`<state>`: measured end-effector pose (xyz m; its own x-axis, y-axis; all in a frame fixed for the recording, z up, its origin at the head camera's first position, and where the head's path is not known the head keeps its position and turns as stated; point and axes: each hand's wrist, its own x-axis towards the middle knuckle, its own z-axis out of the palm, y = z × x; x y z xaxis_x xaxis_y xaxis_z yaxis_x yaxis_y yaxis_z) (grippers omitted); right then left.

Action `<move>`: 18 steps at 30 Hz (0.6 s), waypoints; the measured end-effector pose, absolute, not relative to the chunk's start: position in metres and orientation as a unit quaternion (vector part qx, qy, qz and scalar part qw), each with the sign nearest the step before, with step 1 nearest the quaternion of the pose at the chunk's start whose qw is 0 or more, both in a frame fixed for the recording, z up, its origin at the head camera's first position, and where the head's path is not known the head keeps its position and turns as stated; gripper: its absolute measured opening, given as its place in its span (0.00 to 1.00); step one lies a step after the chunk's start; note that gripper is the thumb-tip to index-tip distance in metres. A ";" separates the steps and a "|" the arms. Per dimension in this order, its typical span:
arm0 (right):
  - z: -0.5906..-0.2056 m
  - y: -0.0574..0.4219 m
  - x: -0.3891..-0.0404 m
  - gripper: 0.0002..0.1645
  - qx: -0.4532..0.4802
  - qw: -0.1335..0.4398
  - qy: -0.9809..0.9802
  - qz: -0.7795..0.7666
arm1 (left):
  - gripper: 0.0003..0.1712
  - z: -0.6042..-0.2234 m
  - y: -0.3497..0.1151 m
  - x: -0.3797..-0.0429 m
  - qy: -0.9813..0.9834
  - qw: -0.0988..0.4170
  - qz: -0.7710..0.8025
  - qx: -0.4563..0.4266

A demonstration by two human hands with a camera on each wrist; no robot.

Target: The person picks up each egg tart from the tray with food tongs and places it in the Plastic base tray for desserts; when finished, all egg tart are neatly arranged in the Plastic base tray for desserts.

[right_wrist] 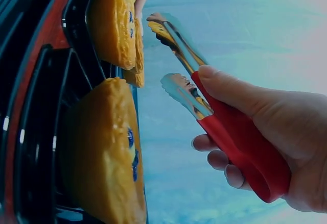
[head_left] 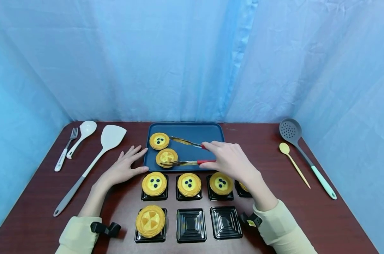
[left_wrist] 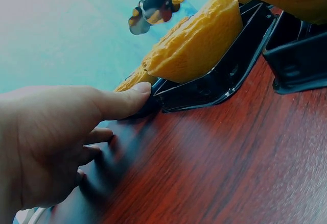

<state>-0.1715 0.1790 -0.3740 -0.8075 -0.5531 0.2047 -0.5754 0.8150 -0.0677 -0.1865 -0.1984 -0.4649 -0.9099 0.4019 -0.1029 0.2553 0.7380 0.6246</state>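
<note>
My right hand (head_left: 228, 158) grips red-handled metal tongs (right_wrist: 240, 147), their arms spread apart above the blue tray (head_left: 195, 128). In the head view the lower tong tip overlaps a tart with yellow wedges (head_left: 166, 157); contact is not clear. Behind it on the tray sits a tart with dark berries (head_left: 159, 141). My left hand (head_left: 123, 169) rests at the tray's left edge, fingers extended and thumb (left_wrist: 135, 99) touching near the front corner. In front of the tray, berry-topped tarts (head_left: 154, 183) stand in black square holders, and another wedge-topped tart (head_left: 150, 221) sits nearer me.
Bare black holders (head_left: 191, 225) lie in the front row. On the left are a fork (head_left: 66, 150), a white spoon (head_left: 84, 135) and a white turner (head_left: 111, 137). A yellow spoon (head_left: 293, 164) and a grey skimmer (head_left: 292, 132) lie at right. Blue curtains (head_left: 179, 60) surround the table.
</note>
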 end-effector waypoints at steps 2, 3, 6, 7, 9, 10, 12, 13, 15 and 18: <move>-0.375 0.178 -0.172 0.41 0.297 0.082 -0.949 0.063 | 0.47 -0.464 -0.198 -0.186 0.925 0.116 0.315 0.177; -0.376 0.178 -0.172 0.41 0.297 0.080 -0.949 0.062 | 0.47 -0.464 -0.198 -0.186 0.925 0.115 0.315 0.178; -0.377 0.177 -0.172 0.41 0.299 0.075 -0.949 0.059 | 0.47 -0.463 -0.198 -0.185 0.925 0.114 0.317 0.178; -0.378 0.176 -0.172 0.41 0.300 0.074 -0.950 0.057 | 0.47 -0.462 -0.197 -0.185 0.924 0.113 0.317 0.178; -0.378 0.176 -0.172 0.41 0.299 0.071 -0.950 0.054 | 0.47 -0.462 -0.197 -0.184 0.924 0.112 0.319 0.179; -0.379 0.175 -0.172 0.40 0.299 0.068 -0.950 0.053 | 0.47 -0.461 -0.197 -0.184 0.924 0.112 0.318 0.178; -0.379 0.175 -0.172 0.40 0.298 0.063 -0.951 0.052 | 0.47 -0.461 -0.196 -0.184 0.924 0.111 0.319 0.179; -0.379 0.175 -0.172 0.40 0.297 0.060 -0.952 0.052 | 0.47 -0.461 -0.196 -0.184 0.924 0.111 0.318 0.179; -0.380 0.175 -0.172 0.39 0.297 0.056 -0.952 0.051 | 0.47 -0.461 -0.196 -0.184 0.924 0.111 0.318 0.180; -0.380 0.174 -0.172 0.38 0.299 0.051 -0.951 0.056 | 0.47 -0.461 -0.197 -0.184 0.924 0.111 0.318 0.180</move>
